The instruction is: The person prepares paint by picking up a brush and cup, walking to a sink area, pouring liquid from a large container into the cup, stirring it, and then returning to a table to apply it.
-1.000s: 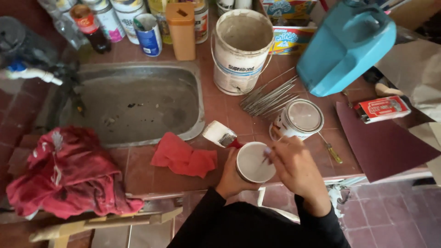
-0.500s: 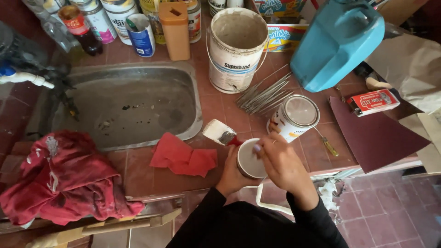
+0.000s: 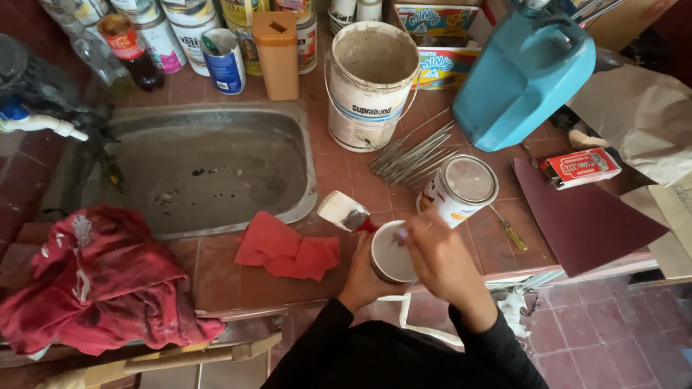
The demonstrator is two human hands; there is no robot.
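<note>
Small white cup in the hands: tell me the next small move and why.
Probably keep the left hand steady around the small white cup while the right hand works its thin tool inside it. The cup sits at the counter's front edge, so a firm grip guards against tipping. The paintbrush lies beside it, within easy reach.

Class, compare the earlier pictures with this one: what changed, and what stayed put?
The right hand shifted slightly above the small cup, which the left hand keeps holding. Nothing was picked up or released. The brush, red cloth and lidded tin stayed put.
</note>
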